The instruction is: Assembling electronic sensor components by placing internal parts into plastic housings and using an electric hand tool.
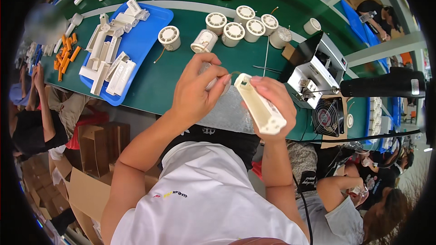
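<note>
My left hand (193, 88) is closed around a whitish round part (211, 84), mostly covered by the fingers; it resembles the fan heads on the bench. Its thumb and forefinger pinch near a thin wire (235, 72) running toward the other hand. In my right hand (280, 104) is a long, hollow white plastic handle shell (258, 105), its open side facing up and its wire end nearest my left hand. Both hands are above a grey metal sheet (227, 111) at the bench edge. Just beyond them, a white fan head (204, 41) lies on its side.
Several round white fan heads (234, 31) stand on the green bench (150, 81). On the left, a blue tray (152, 22) holds white handle shells, beside orange cylinders (66, 56). At right are a metal machine (315, 75), tweezers (267, 69) and a black cooling fan (328, 116). Co-workers sit on both sides.
</note>
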The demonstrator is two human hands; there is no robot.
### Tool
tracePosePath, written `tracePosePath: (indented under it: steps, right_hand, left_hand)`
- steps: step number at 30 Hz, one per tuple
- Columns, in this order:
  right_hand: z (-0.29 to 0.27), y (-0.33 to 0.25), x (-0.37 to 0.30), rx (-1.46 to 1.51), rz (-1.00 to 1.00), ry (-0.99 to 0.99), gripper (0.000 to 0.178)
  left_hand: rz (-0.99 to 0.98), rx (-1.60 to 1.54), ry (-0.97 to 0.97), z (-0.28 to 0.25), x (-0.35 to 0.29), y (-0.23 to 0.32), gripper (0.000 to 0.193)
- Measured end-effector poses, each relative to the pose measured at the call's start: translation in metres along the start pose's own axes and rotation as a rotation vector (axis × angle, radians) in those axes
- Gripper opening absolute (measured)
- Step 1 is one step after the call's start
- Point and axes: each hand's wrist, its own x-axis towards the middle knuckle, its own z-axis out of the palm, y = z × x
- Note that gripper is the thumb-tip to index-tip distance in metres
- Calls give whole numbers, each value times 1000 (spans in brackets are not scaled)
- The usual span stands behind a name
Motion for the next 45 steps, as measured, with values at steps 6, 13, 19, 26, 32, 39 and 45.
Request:
tracePosePath:
  steps: [6,13,19,26,32,39,45]
  right_hand:
    - [0,11,-32,666,675,320,48]
    - [-19,17,-56,365,168,210,52]
    - [-25,-15,-50,205,85,50,52]
    - [-7,-3,-53,246,95,167,47]
    - [-1,18,-62,510,378,119,48]
    - [10,39,-96,699,615,375,44]
    - [33,17,-99,483,655,291,38]
  left_hand:
    - [43,-276,-30,17,-21,-3,34]
    - [18,-516,-97,22,-33,-18,33]
    - [-46,-538,-137,19,-36,-21,30]
    - [-71,-567,-157,19,-40,-19,27]
    - [-289,-1001,-263,26,-34,-15,22]
    - [-469,-905,-670,62,3,-42,27]
    - [-79,-156,-80,43,-5,-45,30]
